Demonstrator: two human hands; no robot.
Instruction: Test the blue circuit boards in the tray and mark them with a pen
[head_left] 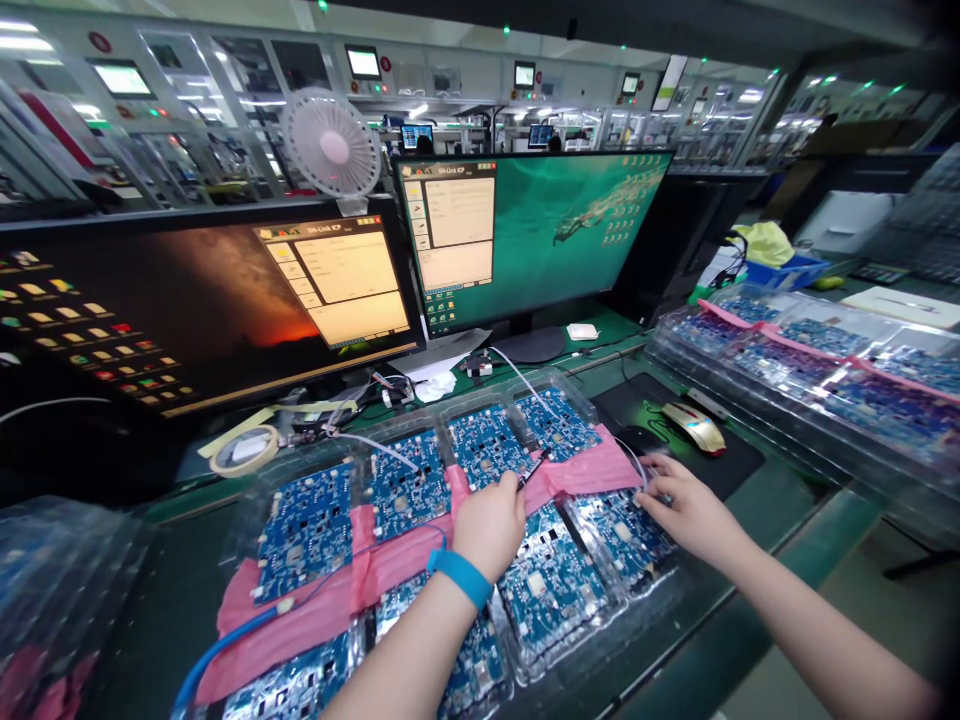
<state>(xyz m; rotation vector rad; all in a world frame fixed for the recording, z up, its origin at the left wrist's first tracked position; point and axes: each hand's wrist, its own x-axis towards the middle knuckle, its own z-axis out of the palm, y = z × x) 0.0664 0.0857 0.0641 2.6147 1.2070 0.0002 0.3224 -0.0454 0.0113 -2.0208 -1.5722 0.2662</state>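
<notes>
A clear plastic tray (517, 672) holds several blue circuit boards (555, 580) in its pockets, with pink strips (420, 550) laid across between them. My left hand (491, 525) is closed over the tray's middle, gripping a thin dark pen-like tool (534, 468) whose exact kind I cannot make out. A blue wrist strap (461, 578) circles that wrist. At the tray's right side, my right hand (686, 508) pinches the end of a thin white cable (636, 458), just above a board; the fingers partly hide the cable's tip.
Two monitors (540, 240) stand behind the tray, with a small white fan (330, 145) above. A gold mouse (694, 428) lies on a black mat to the right. Beyond it sits another board-filled tray (810, 350). Tape (244, 450) and stacked clear trays (67, 580) are at left.
</notes>
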